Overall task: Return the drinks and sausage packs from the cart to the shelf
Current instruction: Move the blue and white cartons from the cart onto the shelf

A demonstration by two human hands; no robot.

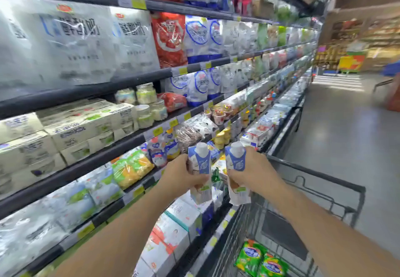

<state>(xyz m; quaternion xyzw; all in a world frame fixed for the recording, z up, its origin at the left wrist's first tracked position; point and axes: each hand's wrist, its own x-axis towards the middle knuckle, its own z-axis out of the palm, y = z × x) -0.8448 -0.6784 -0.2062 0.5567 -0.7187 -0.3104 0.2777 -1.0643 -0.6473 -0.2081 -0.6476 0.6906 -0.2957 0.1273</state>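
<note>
1. Now the left hand (180, 176) grips a drink (200, 173) upright, fingers curled round its middle; cap above them.
2. Likewise the right hand (252, 173) clamps a second drink (237, 175); both near the shelf (121, 144), above the cart (320, 181).
3. Sausage packs (260, 260) lie in the cart.

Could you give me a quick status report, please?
Left hand grips one carton, right hand another, both held before the shelf. Sausage packs in cart. Nothing blocking.
</note>
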